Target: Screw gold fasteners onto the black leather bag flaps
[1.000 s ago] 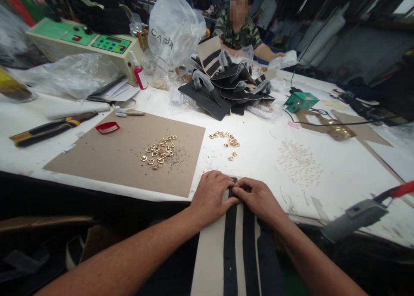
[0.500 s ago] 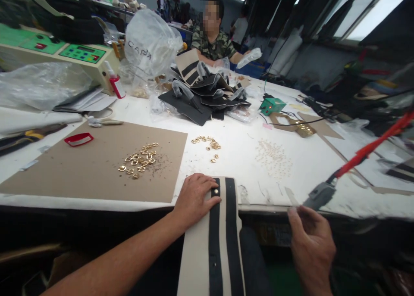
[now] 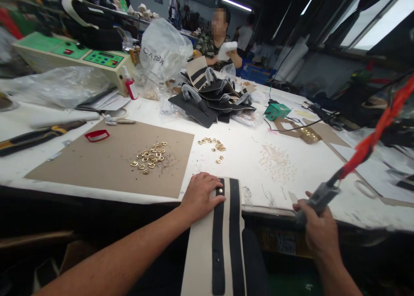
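My left hand [image 3: 202,197] lies on a beige panel with dark stripes [image 3: 200,261], its fingers stretched out and its thumb apart. The panel's top end rests on the table edge and the rest slopes down towards my lap. Between thumb and fingers, a small round metal fastener [image 3: 221,191] shows on a dark stripe. To the right, my right hand [image 3: 320,227] is closed around a grey hand tool [image 3: 325,197] that hangs from a red-orange wrapped cord [image 3: 365,151]. The tool's lower end is blurred, and I cannot make out its tip.
Gold metal rings [image 3: 150,158] lie on brown cardboard [image 3: 97,171], with more gold pieces [image 3: 220,145] beside it. Small pale bits [image 3: 278,162] are scattered to the right. Behind are dark panels [image 3: 194,108], a green box [image 3: 277,111] and a co-worker [image 3: 208,50] holding something white.
My right hand has closed around the grey tool, which hung behind it before. My left hand stays on the panel. The view has shifted slightly, and the co-worker's white item has moved left.
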{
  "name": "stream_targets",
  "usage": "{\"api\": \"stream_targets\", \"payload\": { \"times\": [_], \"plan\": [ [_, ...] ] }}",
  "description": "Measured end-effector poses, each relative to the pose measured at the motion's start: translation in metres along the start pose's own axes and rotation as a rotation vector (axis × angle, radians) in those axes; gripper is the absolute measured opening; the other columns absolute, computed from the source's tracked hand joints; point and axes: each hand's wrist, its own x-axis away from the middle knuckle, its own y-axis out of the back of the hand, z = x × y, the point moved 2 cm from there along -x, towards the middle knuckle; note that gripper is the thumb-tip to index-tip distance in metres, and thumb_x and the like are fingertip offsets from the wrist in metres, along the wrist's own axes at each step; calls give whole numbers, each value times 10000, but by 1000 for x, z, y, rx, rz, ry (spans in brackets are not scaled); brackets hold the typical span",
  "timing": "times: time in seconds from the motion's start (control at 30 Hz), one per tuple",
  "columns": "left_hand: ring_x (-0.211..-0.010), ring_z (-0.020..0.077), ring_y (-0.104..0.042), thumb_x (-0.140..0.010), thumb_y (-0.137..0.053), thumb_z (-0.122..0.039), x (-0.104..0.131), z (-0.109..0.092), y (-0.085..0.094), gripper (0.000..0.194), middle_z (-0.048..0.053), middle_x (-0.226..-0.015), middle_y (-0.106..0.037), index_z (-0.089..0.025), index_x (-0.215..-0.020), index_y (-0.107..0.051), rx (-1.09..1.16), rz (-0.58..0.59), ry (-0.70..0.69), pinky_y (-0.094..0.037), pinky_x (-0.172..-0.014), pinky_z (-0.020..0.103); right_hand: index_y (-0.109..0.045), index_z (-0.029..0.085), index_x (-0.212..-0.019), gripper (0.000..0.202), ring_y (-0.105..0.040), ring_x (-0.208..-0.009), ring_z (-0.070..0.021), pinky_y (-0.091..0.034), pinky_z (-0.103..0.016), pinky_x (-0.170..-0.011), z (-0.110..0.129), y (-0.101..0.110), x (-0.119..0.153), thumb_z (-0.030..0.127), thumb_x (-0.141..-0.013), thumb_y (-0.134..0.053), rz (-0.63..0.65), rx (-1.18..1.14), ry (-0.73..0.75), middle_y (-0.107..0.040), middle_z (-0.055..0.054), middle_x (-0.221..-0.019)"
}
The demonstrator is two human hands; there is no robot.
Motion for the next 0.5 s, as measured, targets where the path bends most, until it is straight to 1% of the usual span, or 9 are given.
{"api": "stream_targets", "payload": {
  "times": [0.07, 0.1, 0.13, 0.2, 0.27, 0.37, 0.43, 0.5],
  "plan": [
    [-1196, 266, -608, -821, -871, -347, 1, 0, 0, 306, 2, -1207, -760, -282, -1089, -740, -1, 4, -1, -404, -1074, 478, -627, 191, -1310, 642, -625, -674, -199, -506, -333, -639, 32, -17, 19, 454, -756, -819, 66, -409, -74, -647, 11, -775],
    [-1198, 266, -607, -823, -870, -350, 1, 0, 0, 308, 1, -1205, -760, -281, -1093, -738, -2, 6, 1, -403, -1072, 477, -616, 200, -1320, 666, -576, -622, -154, -485, -298, -610, 50, -28, 28, 416, -734, -846, 130, -569, -104, -611, 38, -761],
    [-1198, 265, -607, -825, -870, -350, 0, 0, 0, 310, 1, -1204, -759, -279, -1095, -737, -2, 10, 6, -403, -1070, 477, -604, 205, -1337, 671, -533, -585, -124, -471, -274, -594, 69, -40, 37, 396, -745, -854, 202, -678, -112, -575, 59, -737],
    [-1195, 268, -609, -820, -874, -346, 0, -1, 1, 312, 6, -1206, -758, -276, -1091, -737, -4, 15, 17, -405, -1063, 477, -596, 202, -1340, 631, -473, -526, -95, -447, -248, -558, 102, -64, 52, 396, -793, -841, 308, -795, -98, -518, 85, -678],
    [-1194, 273, -608, -813, -881, -343, -1, -2, 2, 321, 12, -1212, -755, -276, -1091, -736, -8, 20, 23, -406, -1062, 478, -603, 190, -1316, 548, -488, -509, -101, -472, -264, -562, 126, -87, 62, 393, -849, -805, 376, -841, -44, -512, 86, -649],
    [-1186, 278, -606, -805, -887, -360, 0, -3, 1, 339, 15, -1204, -753, -275, -1094, -733, -8, 26, 28, -411, -1059, 478, -619, 187, -1267, 417, -553, -517, -123, -533, -318, -601, 142, -117, 71, 342, -902, -747, 453, -867, 67, -570, 63, -691],
    [-1187, 278, -603, -808, -884, -368, 0, -3, 1, 344, 13, -1201, -751, -281, -1103, -731, 0, 30, 28, -414, -1057, 477, -622, 204, -1259, 366, -558, -511, -116, -547, -325, -610, 144, -133, 75, 305, -918, -707, 501, -878, 123, -584, 60, -726],
    [-1190, 278, -601, -816, -877, -372, 1, -2, 1, 341, 10, -1207, -750, -286, -1110, -726, 10, 31, 25, -413, -1057, 478, -621, 223, -1274, 358, -547, -510, -104, -549, -316, -615, 145, -145, 77, 290, -926, -677, 541, -889, 147, -572, 66, -740]
  ]
}}
